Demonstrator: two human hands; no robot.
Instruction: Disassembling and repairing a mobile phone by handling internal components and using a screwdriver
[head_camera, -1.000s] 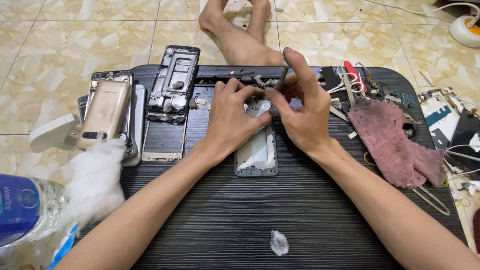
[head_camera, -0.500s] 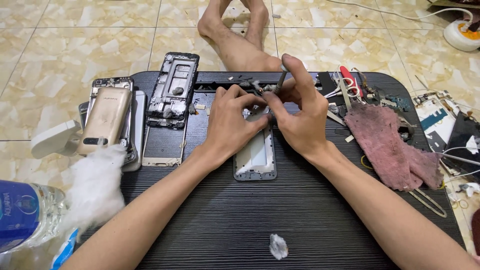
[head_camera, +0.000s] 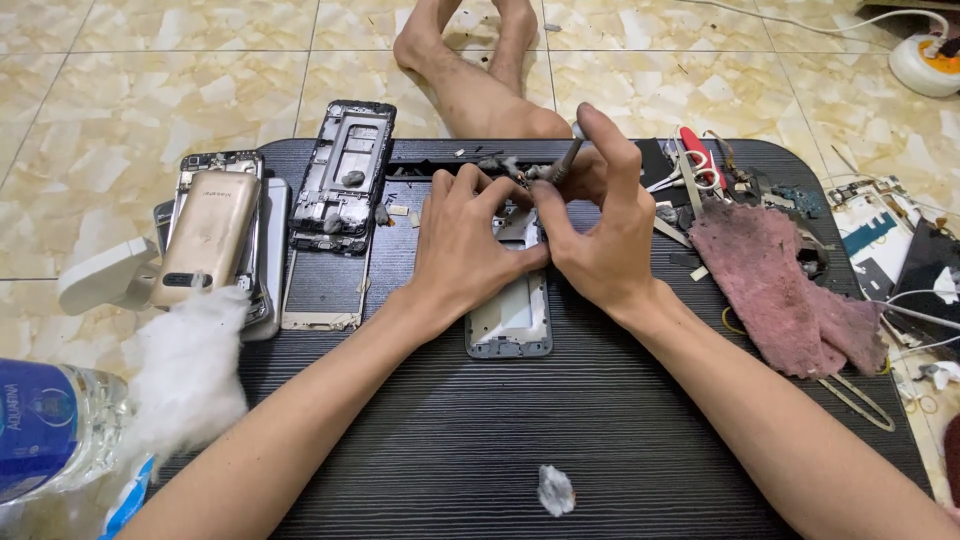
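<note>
The left hand (head_camera: 465, 240) and the right hand (head_camera: 600, 235) meet near the middle of the black ribbed surface (head_camera: 620, 440), over the top end of a phone frame (head_camera: 510, 315) that lies flat and lengthwise; its lower end points to 6 o'clock and shows free below the palms. The left hand presses on the frame's upper left part with the fingers (head_camera: 470, 195) bent and spread, closed on nothing that I can see; the right hand pinches a thin grey tool (head_camera: 566, 160) between thumb and forefinger, fingers closed tight around it, the tool tilted with its tip down toward the frame's top edge, where small grey crumbs lie.

At 9 o'clock from the hands lie a dark stripped phone chassis (head_camera: 342, 175), a thin gold-edged frame (head_camera: 325, 290) under it, and further left a gold phone back (head_camera: 207, 235) on a stack of other phone parts; at 8 o'clock a tuft of white cotton (head_camera: 185, 370) and a clear bottle with a blue label (head_camera: 45, 425). At 3 o'clock a pink rag (head_camera: 780, 290) lies crumpled, with red-handled scissors (head_camera: 695, 150) just above it; at 6 o'clock, near the surface's edge, a small white wad (head_camera: 555, 490). Bare feet (head_camera: 470, 50) rest on the tiled floor (head_camera: 150, 80) at 12 o'clock.
</note>
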